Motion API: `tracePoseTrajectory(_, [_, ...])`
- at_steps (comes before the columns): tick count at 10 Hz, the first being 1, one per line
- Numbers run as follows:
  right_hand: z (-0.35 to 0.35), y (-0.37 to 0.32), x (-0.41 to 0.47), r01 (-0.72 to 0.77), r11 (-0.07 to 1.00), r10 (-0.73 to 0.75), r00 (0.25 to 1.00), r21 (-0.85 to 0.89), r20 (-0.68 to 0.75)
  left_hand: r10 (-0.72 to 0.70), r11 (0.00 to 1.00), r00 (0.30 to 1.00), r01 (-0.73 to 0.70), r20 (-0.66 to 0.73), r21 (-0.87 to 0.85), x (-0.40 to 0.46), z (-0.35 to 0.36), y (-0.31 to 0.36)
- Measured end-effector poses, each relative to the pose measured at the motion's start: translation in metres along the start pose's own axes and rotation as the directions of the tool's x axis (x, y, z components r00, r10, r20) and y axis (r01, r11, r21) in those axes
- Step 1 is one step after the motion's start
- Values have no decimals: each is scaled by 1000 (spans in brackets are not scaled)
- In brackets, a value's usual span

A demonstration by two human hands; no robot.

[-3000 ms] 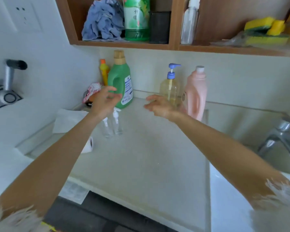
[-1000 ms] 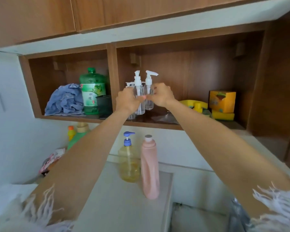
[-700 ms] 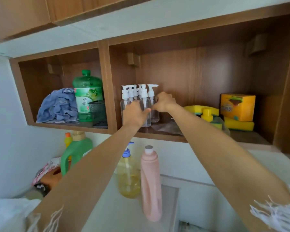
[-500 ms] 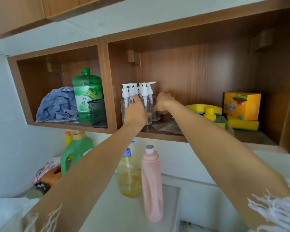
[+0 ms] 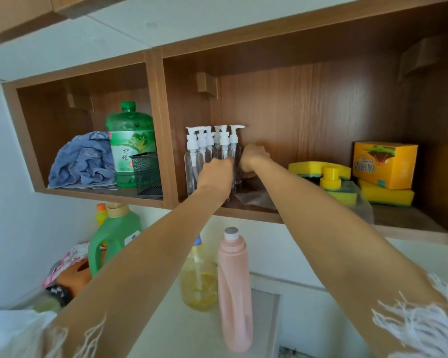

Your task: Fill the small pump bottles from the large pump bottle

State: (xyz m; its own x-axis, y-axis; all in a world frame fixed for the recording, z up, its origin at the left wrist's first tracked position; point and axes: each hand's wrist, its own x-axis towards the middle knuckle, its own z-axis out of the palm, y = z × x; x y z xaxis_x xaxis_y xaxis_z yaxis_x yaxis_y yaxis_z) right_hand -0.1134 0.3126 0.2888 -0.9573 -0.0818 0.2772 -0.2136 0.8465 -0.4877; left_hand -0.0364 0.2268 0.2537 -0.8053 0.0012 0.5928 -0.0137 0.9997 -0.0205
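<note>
Several small clear pump bottles [image 5: 192, 161] with white pump heads stand bunched together in the right shelf compartment, at its left end. My left hand [image 5: 216, 174] is curled round the front bottles of the bunch and hides their lower bodies. My right hand [image 5: 252, 156] is curled against the rightmost bottle, fingers hidden behind it. The large pump bottle [image 5: 199, 282], holding yellow liquid, stands on the counter below; my left forearm covers most of its blue pump.
A pink bottle [image 5: 234, 288] stands beside the large pump bottle. A green detergent jug [image 5: 115, 236] is at the counter's left. The shelf [image 5: 256, 215] also holds yellow sponges [image 5: 321, 174], an orange box [image 5: 384, 164], a mesh cup [image 5: 148, 174], a green bottle [image 5: 131, 140] and a blue cloth [image 5: 84, 161].
Both hands lifted small bottles from the counter up to the shelf and set them beside the others. Since half a second ago the hands have stayed at the bunch, fingers closing round it.
</note>
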Motion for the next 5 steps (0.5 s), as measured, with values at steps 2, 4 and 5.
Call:
tracePoseTrajectory(2, [-2, 5, 4, 4, 994, -18, 991, 105, 135, 16, 1000, 995, -14, 94, -22, 0, 5, 1])
tracePoseTrajectory(4, [-14, 8, -13, 57, 988, -60, 998, 143, 23, 14, 998, 993, -7, 121, -57, -6, -3, 0])
tracePoseTrajectory(5, [-18, 11, -27, 53, 987, -47, 998, 152, -42, 51, 992, 988, -34, 143, -122, -14, -9, -11])
